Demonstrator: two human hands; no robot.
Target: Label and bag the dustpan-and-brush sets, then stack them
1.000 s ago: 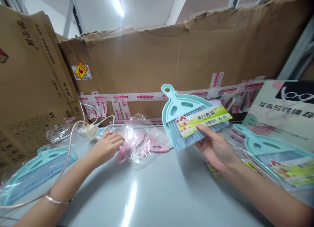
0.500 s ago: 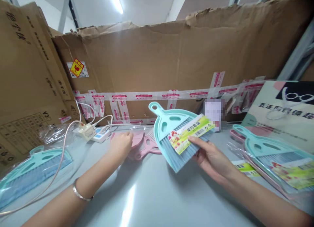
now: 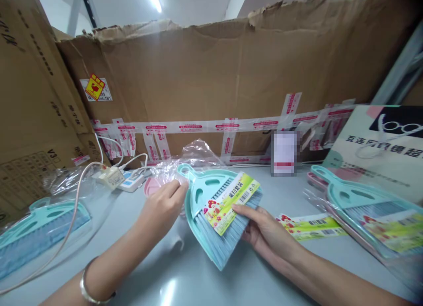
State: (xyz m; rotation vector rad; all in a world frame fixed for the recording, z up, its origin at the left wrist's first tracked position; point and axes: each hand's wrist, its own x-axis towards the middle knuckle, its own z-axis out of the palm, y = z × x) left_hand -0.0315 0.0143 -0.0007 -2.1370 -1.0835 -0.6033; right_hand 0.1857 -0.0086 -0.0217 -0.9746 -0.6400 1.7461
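My right hand point(image 3: 264, 231) grips a teal dustpan point(image 3: 205, 182) with its blue-bristled brush point(image 3: 214, 240) nested in it, thumb on the printed card point(image 3: 231, 202) that wraps the set. The set is tilted, handle toward the upper left. My left hand point(image 3: 167, 204) is closed in a pinch beside that handle, on a crinkled clear plastic bag point(image 3: 198, 154) that stands up behind the dustpan; the fingertips are partly hidden. A pink dustpan point(image 3: 152, 186) lies behind my left hand, mostly covered.
A bagged teal set point(image 3: 42, 226) lies at the left near a cable and a power strip point(image 3: 132, 182). Bagged teal and pink sets point(image 3: 373, 204) lie at the right beside a loose printed card point(image 3: 310, 226). A large cardboard box point(image 3: 198, 77) stands behind the grey table point(image 3: 271, 279).
My right hand has brought the teal set lower and to the left. My left hand has moved from the pink dustpan to beside the teal handle, and the clear bag now rises behind it.
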